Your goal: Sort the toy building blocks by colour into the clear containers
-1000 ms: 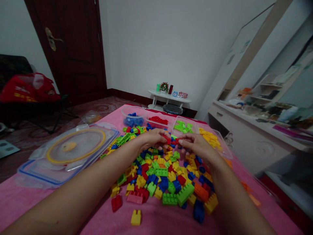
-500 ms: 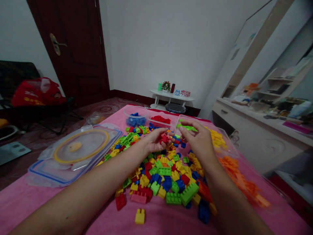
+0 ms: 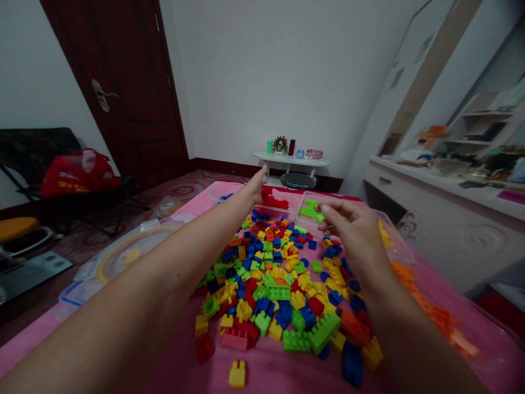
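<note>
My left hand [image 3: 257, 187] reaches over the clear box of red building bricks [image 3: 274, 200] at the far side. One digit stretches upward; my wrist hides most of the other fingers, and no brick shows in them. My right hand [image 3: 353, 227] hovers beside the clear box with green building bricks [image 3: 309, 209]. Its thumb and fingers are curled together; green shows at the fingertips, but whether it is held or lies behind is unclear. Below both hands spreads a pile of mixed building bricks [image 3: 279, 268], red, yellow, blue, green and orange. A single yellow brick [image 3: 237, 374] lies nearest me.
A clear tub with blue bricks [image 3: 225, 196] is partly behind my left arm. Yellow bricks [image 3: 385, 236] sit in a box at right, with orange bricks [image 3: 430, 306] nearer. Clear lids [image 3: 135, 249] lie at left on the pink cloth [image 3: 33, 350].
My left hand has moved forward from above the pile to the red box; the red brick it held is out of sight. My right hand has shifted slightly right. The view has tilted somewhat.
</note>
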Demonstrator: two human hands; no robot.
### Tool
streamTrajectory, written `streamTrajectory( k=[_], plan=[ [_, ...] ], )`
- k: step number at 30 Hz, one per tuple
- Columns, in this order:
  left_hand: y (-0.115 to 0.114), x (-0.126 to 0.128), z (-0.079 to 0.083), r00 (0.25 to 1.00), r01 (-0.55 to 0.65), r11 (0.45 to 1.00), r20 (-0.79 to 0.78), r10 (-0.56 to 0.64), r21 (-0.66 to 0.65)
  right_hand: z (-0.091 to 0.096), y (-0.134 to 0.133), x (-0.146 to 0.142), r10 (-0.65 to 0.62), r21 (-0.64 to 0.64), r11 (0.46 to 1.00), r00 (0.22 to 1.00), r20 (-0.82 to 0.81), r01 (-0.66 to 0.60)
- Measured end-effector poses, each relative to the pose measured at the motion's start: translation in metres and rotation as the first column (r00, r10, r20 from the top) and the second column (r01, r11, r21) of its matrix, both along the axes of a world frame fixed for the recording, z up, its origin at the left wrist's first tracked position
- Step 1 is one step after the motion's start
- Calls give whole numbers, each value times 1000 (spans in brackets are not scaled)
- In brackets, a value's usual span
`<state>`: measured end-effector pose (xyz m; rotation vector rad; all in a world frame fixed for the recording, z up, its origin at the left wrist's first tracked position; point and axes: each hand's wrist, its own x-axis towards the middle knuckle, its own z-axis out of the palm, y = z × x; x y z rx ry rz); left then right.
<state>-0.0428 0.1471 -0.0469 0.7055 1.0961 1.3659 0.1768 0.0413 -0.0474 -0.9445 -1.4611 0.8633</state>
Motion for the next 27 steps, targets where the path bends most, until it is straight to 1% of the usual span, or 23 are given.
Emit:
streamTrajectory(
  k=[2,4,6,7,8,9,10,11,12,13,14,15,16,17,18,20,24,27],
  plan=[
    [-3,0,-6,978,83,996,-194,-75,31,-2,2,-1,19,-12,1000,994,103,-17],
    [-12,1,-16,933,163,984,-335,-130,75,-5,-1,-7,83,-5,996,964,252,-85],
    [-24,0,-25,902,247,962,-390,-184,117,-8,-11,-18,192,29,974,888,418,-225],
    [-30,0,-28,895,273,953,-399,-202,129,-10,-20,-26,252,54,946,832,495,-319],
    [-37,-1,-31,892,286,949,-401,-210,137,-13,-32,-34,309,80,902,763,567,-425],
    [-43,-2,-31,891,295,945,-400,-217,144,-16,-45,-43,363,100,837,682,635,-538],
    [-49,-3,-30,891,301,942,-398,-221,151,-20,-59,-51,404,110,757,594,695,-643],
    [-55,-5,-27,891,305,940,-396,-224,155,-25,-74,-59,429,106,667,497,754,-738],
    [-60,-7,-23,891,307,938,-395,-224,162,-30,-87,-66,439,90,581,405,802,-809],
    [-65,-8,-17,889,311,936,-399,-225,165,-37,-99,-71,425,86,512,339,839,-855],
    [-70,-10,-11,885,316,934,-407,-227,167,-43,-108,-76,396,82,462,288,872,-883],
    [-74,-11,-5,880,320,933,-418,-226,168,-49,-115,-80,359,79,430,251,899,-899],
    [-78,-12,1,875,322,931,-428,-225,169,-55,-118,-83,315,84,423,233,920,-902],
    [-82,-13,6,872,322,931,-437,-221,170,-59,-118,-85,269,90,434,224,937,-897],
    [-85,-14,10,869,321,931,-444,-217,173,-62,-116,-86,224,101,456,224,949,-884],
    [-90,-16,15,868,313,933,-451,-205,178,-63,-106,-86,139,133,524,239,961,-841],
    [-97,-20,17,878,293,934,-444,-179,204,-54,-79,-80,9,197,672,274,962,-714],
    [-102,-24,21,890,305,918,-418,-180,254,-47,-61,-68,-72,222,778,268,961,-588]
  ],
)
